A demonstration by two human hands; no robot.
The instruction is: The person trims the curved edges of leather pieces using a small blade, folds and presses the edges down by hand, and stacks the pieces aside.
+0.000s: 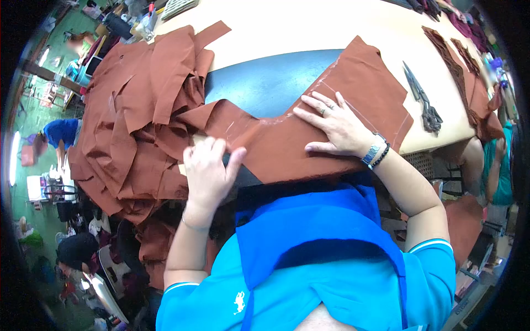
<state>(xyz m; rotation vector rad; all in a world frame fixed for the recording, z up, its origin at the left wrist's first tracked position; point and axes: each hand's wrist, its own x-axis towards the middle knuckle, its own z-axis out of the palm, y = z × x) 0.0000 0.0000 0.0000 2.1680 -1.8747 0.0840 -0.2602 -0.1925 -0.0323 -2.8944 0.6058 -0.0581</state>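
Cloth [281, 151] between hands [341, 131]; beneath right one

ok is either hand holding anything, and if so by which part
The right hand lies flat on the brown cloth panel, not gripping it. Whether the curled left hand holds anything cannot be told.

Wearer's upper body, as seen from the head. The short-sleeved shirt [215, 287] is turquoise, with a narrow white stripe near the edge of each sleeve [429, 246]. A small white emblem [239, 302], resembling a horse and rider, marks the left chest. Over the shirt lies a deeper blue apron [326, 223] with narrow matching straps [248, 310]. Right wrist: metallic watch [375, 150] and black beaded bracelet [381, 156]; a ring [324, 111] encircles one finger. Left wrist: thin band [196, 227].
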